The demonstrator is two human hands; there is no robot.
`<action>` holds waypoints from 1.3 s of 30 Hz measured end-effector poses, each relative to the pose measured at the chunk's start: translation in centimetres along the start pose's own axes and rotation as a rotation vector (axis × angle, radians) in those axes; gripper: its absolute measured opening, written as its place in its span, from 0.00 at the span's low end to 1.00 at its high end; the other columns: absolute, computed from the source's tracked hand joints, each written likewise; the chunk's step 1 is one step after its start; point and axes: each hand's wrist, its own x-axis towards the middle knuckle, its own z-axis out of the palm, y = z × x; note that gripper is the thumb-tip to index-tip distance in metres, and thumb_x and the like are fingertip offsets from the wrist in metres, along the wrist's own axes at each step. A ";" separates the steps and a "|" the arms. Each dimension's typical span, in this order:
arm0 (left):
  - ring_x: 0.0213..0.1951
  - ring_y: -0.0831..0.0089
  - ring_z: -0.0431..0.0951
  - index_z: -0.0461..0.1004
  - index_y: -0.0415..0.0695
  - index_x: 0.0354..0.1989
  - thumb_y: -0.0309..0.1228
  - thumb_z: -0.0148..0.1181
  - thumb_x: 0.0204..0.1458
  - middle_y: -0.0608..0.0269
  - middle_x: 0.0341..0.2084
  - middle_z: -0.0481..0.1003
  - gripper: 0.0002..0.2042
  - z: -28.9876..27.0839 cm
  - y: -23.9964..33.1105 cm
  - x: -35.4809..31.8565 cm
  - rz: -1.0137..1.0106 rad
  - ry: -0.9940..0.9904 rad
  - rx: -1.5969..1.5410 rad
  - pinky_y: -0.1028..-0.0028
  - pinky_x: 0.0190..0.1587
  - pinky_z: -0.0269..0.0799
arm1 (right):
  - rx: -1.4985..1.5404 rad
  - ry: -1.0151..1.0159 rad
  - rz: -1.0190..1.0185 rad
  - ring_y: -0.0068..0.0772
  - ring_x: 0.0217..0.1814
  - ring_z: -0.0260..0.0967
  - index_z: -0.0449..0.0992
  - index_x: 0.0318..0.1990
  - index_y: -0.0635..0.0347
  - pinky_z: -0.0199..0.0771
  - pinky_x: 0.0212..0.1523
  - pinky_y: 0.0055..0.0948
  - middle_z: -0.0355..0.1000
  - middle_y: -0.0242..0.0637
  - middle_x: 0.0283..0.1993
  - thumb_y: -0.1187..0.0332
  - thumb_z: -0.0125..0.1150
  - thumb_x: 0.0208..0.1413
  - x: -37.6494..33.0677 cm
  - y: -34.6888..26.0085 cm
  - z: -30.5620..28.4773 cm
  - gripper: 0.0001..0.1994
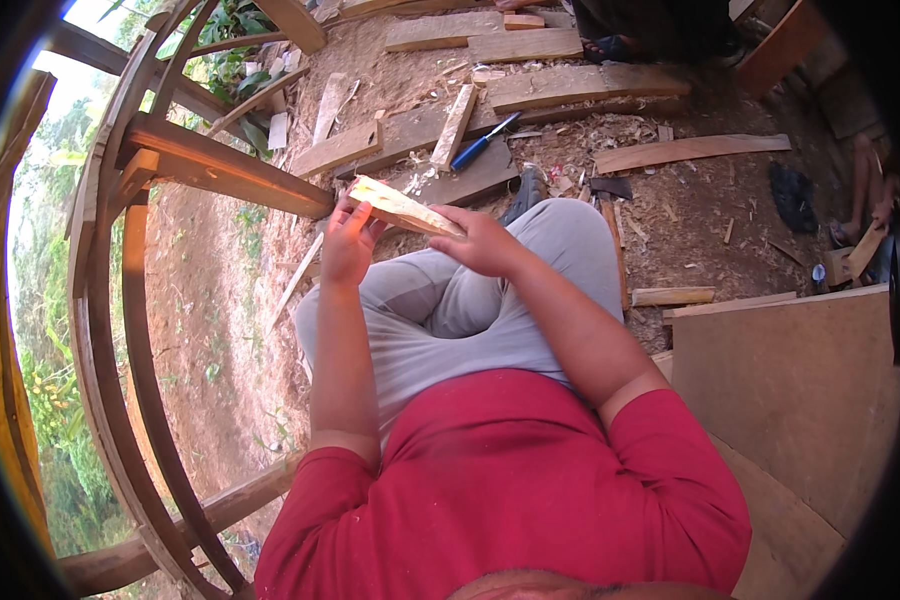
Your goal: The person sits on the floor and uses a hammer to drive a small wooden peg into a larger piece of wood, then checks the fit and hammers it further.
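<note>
A pale, short piece of wood [395, 204] is held between both hands above my knees in grey trousers. My left hand [348, 243] grips its left end, fingers curled up around it. My right hand [482, 240] closes over its right end from above. The piece slants down from upper left to lower right. Beyond it on the ground lies a blue-handled tool [482, 143] on a dark plank.
Several planks [690, 150] and offcuts litter the sawdust-covered ground ahead. A curved wooden frame [120, 300] rises on my left. A large flat board [800, 380] lies at my right. Another person's foot in a sandal [610, 45] is at the top.
</note>
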 end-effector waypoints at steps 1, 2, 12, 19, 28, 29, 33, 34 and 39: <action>0.64 0.65 0.75 0.64 0.40 0.72 0.28 0.53 0.71 0.54 0.66 0.74 0.22 -0.6 -0.1 0.0 -0.012 0.002 -0.036 0.61 0.66 0.74 | 0.235 -0.116 0.151 0.36 0.37 0.80 0.73 0.69 0.60 0.79 0.39 0.36 0.83 0.39 0.44 0.61 0.65 0.66 0.3 -0.1 -0.5 0.26; 0.64 0.65 0.75 0.64 0.40 0.72 0.29 0.52 0.72 0.53 0.66 0.74 0.22 -1.2 -0.3 -0.1 -0.022 0.018 -0.076 0.61 0.67 0.74 | 0.470 -0.232 0.302 0.31 0.34 0.79 0.73 0.70 0.59 0.78 0.36 0.32 0.83 0.38 0.44 0.61 0.64 0.67 0.8 0.1 -1.6 0.27; 0.64 0.56 0.75 0.63 0.32 0.69 0.33 0.51 0.72 0.47 0.65 0.73 0.23 -3.9 -6.1 2.3 -0.188 0.064 -0.444 0.58 0.71 0.70 | 0.971 -0.330 0.452 0.19 0.31 0.74 0.67 0.75 0.57 0.77 0.34 0.23 0.82 0.39 0.47 0.64 0.68 0.66 1.0 -1.4 -3.5 0.31; 0.55 0.54 0.81 0.68 0.34 0.62 0.40 0.43 0.74 0.45 0.55 0.78 0.21 -2.0 -9.6 3.1 -0.428 -0.002 -0.493 0.58 0.59 0.80 | 1.009 -0.296 0.365 0.18 0.34 0.74 0.72 0.70 0.59 0.77 0.35 0.23 0.82 0.35 0.46 0.68 0.73 0.63 0.9 -1.6 -3.9 0.29; 0.51 0.57 0.83 0.68 0.33 0.61 0.42 0.41 0.74 0.48 0.51 0.80 0.23 -0.7 -11.0 3.0 -0.468 -0.170 -0.400 0.61 0.56 0.84 | 0.984 -0.270 0.363 0.18 0.34 0.74 0.75 0.66 0.61 0.76 0.36 0.24 0.80 0.30 0.39 0.68 0.73 0.63 0.9 -0.9 -3.8 0.25; 0.51 0.57 0.83 0.69 0.34 0.61 0.42 0.41 0.75 0.48 0.51 0.80 0.23 -1.0 -11.1 3.1 -0.488 -0.143 -0.451 0.62 0.55 0.84 | 0.912 -0.244 0.312 0.17 0.35 0.74 0.76 0.65 0.60 0.76 0.35 0.24 0.81 0.30 0.40 0.68 0.73 0.63 0.9 -0.6 -3.5 0.24; 0.50 0.58 0.83 0.70 0.34 0.59 0.43 0.40 0.75 0.49 0.49 0.79 0.23 -1.6 -11.5 3.2 -0.579 -0.093 -0.548 0.63 0.55 0.84 | 0.349 -0.105 0.102 0.18 0.35 0.76 0.82 0.59 0.55 0.75 0.34 0.25 0.82 0.31 0.40 0.71 0.72 0.59 0.7 -1.2 -3.0 0.19; 0.50 0.58 0.83 0.71 0.35 0.59 0.44 0.40 0.76 0.49 0.49 0.79 0.23 -2.1 -11.5 3.3 -0.599 -0.093 -0.544 0.62 0.55 0.84 | 0.142 -0.065 0.043 0.19 0.35 0.77 0.84 0.57 0.54 0.76 0.35 0.26 0.82 0.32 0.39 0.73 0.72 0.57 0.6 -1.9 -2.9 0.19; 0.53 0.57 0.81 0.69 0.39 0.62 0.51 0.42 0.75 0.50 0.51 0.78 0.26 -2.2 -11.0 2.9 -0.592 -0.019 -0.384 0.57 0.58 0.81 | -0.051 0.084 -0.046 0.41 0.40 0.82 0.84 0.53 0.48 0.81 0.42 0.38 0.82 0.38 0.39 0.67 0.71 0.55 0.4 -2.7 -1.9 0.17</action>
